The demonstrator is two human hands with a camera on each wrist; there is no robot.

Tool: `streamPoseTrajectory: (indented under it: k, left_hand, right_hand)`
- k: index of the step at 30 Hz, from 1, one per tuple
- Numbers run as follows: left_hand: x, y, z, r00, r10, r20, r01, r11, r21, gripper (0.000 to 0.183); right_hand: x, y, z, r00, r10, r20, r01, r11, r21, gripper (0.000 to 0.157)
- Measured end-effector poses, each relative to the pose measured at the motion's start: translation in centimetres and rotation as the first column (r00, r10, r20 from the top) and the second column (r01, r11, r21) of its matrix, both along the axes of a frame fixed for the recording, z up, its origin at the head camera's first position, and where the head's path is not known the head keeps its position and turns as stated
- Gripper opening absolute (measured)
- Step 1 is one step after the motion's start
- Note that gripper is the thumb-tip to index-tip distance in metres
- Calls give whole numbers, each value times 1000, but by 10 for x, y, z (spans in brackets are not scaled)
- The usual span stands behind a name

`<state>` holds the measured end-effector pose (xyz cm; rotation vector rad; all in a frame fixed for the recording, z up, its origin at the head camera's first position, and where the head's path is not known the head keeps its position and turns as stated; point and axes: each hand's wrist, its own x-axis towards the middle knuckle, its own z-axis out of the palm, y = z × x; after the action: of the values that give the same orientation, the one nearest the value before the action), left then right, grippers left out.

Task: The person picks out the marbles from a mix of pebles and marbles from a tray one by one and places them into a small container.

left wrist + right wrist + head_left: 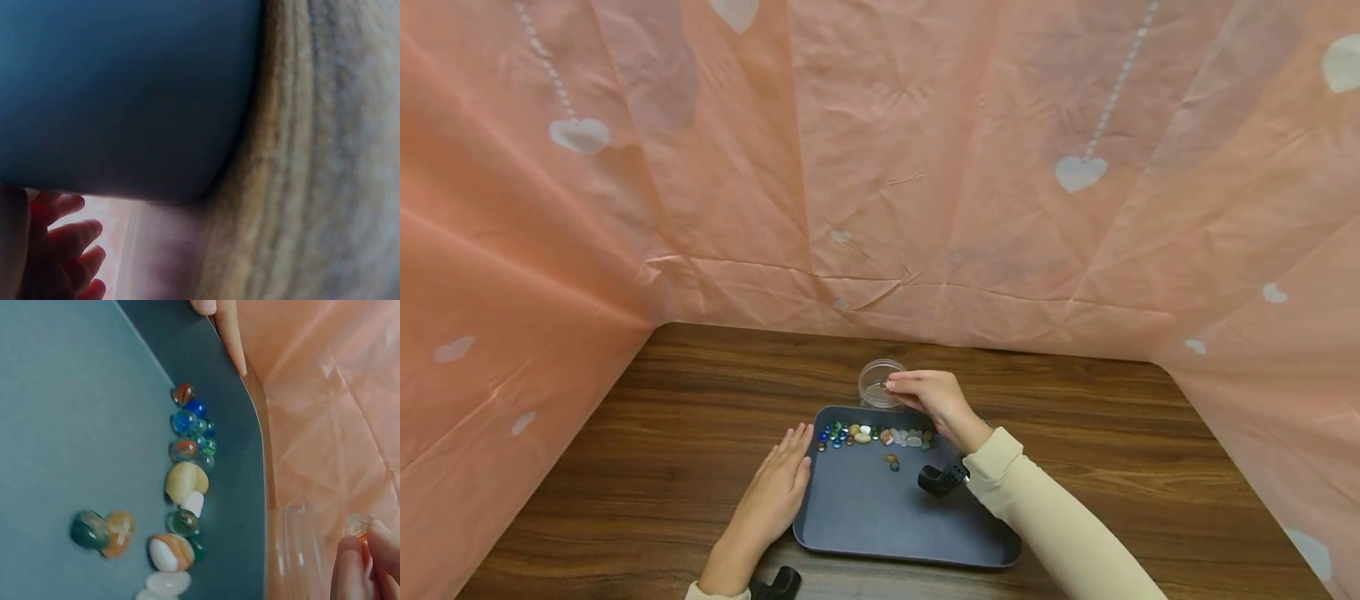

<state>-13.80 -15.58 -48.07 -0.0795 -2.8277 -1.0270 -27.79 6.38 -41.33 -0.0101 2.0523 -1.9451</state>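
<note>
My right hand [934, 398] is above the near right side of a clear round container [868, 390], just beyond the grey tray [887, 517]. Thumb and finger pinch a small clear marble [357, 525] with orange in it, seen best in the right wrist view. My left hand [778, 487] lies along the tray's left edge with its fingers extended. Glass marbles [184, 422] and smooth stones [172, 552] form a row along the tray's far side. Apart from the row, a dark green stone [89, 529] touches an orange-yellow one [119, 533].
A brown wood-grain table [715, 400] carries the tray and container. Peach cloth [880, 208] with pale hearts stands round the back and both sides. Black wrist cameras sit at each wrist, the right one [942, 480] over the tray.
</note>
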Motion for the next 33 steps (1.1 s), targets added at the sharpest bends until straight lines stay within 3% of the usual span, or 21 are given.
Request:
streamPoseTrajectory:
  k: [4,7,14,20,25,29,33]
  left_hand:
    - [-1,0,-1,1000,1,12,-1,1000,1,48]
    - [0,0,-1,1000,-2,12,2,1000,-1,48]
    - [1,0,-1,1000,1,-3,-1,1000,-4,47]
    - [3,1,-1,1000,-4,-2,4,1000,-8,47]
    - [2,0,-1,1000,2,0,-2,1000,-2,47]
    - [2,0,-1,1000,3,7,-3,1000,0,48]
    - [2,1,-1,1000,5,14,-5,1000,5,47]
  right_hand:
    - [-4,-4,3,990,-8,-141,34,984,177,25]
    - [-8,-7,3,969,-10,-247,84,953,291,19]
    - [-11,-16,3,884,100,-457,182,826,533,8]
    - [-13,-21,1,853,214,-476,157,763,626,5]
    - [-15,-25,1,836,271,-476,145,728,670,4]
    - [-15,-27,-1,838,279,-469,141,720,680,4]
    - [-15,-27,1,831,273,-484,148,731,666,5]
